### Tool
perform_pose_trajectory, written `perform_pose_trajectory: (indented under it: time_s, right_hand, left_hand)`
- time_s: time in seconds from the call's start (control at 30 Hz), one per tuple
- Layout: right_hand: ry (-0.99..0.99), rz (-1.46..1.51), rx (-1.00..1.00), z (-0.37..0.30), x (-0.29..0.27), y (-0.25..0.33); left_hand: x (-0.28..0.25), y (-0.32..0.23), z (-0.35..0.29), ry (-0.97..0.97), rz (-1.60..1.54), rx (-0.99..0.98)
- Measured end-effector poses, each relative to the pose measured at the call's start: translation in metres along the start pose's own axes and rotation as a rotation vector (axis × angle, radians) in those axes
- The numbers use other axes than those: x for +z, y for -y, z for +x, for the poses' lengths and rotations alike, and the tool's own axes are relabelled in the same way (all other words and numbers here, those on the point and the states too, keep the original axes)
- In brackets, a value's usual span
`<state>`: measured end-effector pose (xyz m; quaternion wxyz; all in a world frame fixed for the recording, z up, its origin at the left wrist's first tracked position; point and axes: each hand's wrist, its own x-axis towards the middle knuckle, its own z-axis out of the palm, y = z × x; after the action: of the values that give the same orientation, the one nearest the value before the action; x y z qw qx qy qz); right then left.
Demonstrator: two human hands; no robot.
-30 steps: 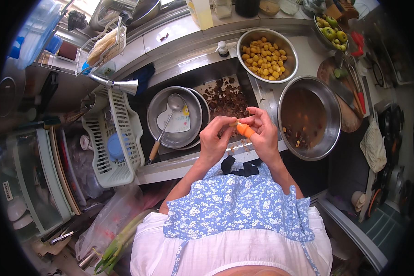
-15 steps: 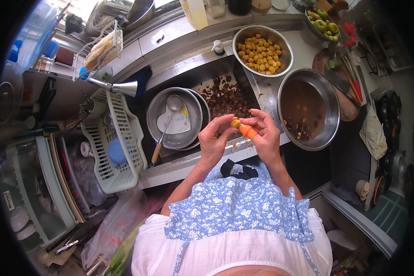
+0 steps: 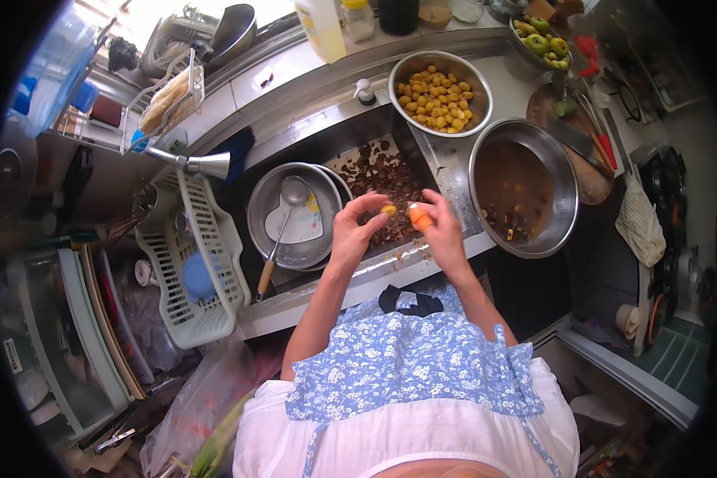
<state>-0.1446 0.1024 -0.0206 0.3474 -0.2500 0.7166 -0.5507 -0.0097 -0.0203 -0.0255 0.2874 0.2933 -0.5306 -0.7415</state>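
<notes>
A pale yellow plastic bottle [image 3: 320, 28] is seen at the back edge of the worktop [image 3: 295, 68], with a small clear jar [image 3: 359, 17] and a dark container [image 3: 398, 13] just beside it to the right; their labels are too small to be made out. A heart-shaped white and yellow dish [image 3: 295, 223] lies inside a steel pan [image 3: 293, 215] in the sink [image 3: 358, 143], together with a ladle [image 3: 283, 223] with a wooden handle.

The left hand [image 3: 352, 235] is held over the sink's front edge, its grip pinched shut with thumb and forefinger on a small yellow peeled fruit [image 3: 388, 210]. The right hand [image 3: 442, 235] is just beside it, its grip clenched around an orange-handled tool [image 3: 419, 217], of which the blade cannot be made out. The two hands are near each other but are not seen touching.

Below the hands, a heap of brown husks [image 3: 382, 179] is spread in the sink. A steel bowl [image 3: 442, 64] filled with more yellow peeled fruits [image 3: 436, 99] stands behind on the worktop, and a larger steel basin [image 3: 566, 191] with dark liquid and a few brown pieces stands to the right. A white plastic basket [image 3: 195, 271] is placed left of the sink.
</notes>
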Motion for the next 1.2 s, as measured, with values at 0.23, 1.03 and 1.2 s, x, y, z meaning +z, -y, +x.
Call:
perform_pose_trajectory:
  time_s: [0.23,1.03,1.2]
  right_hand:
    - [0.153,0.288,-0.015,-0.008,-0.019,-0.005]
    - [-0.032,0.453,-0.073,-0.040,-0.121,0.016]
    - [-0.074,0.463,-0.093,-0.033,-0.130,0.015]
  left_hand:
    - [0.019,0.020,0.061,-0.203,-0.125,-0.080]
    - [0.235,0.104,0.113,1.252,1.624,0.289]
    - [0.231,0.113,0.115,1.124,1.641,0.220]
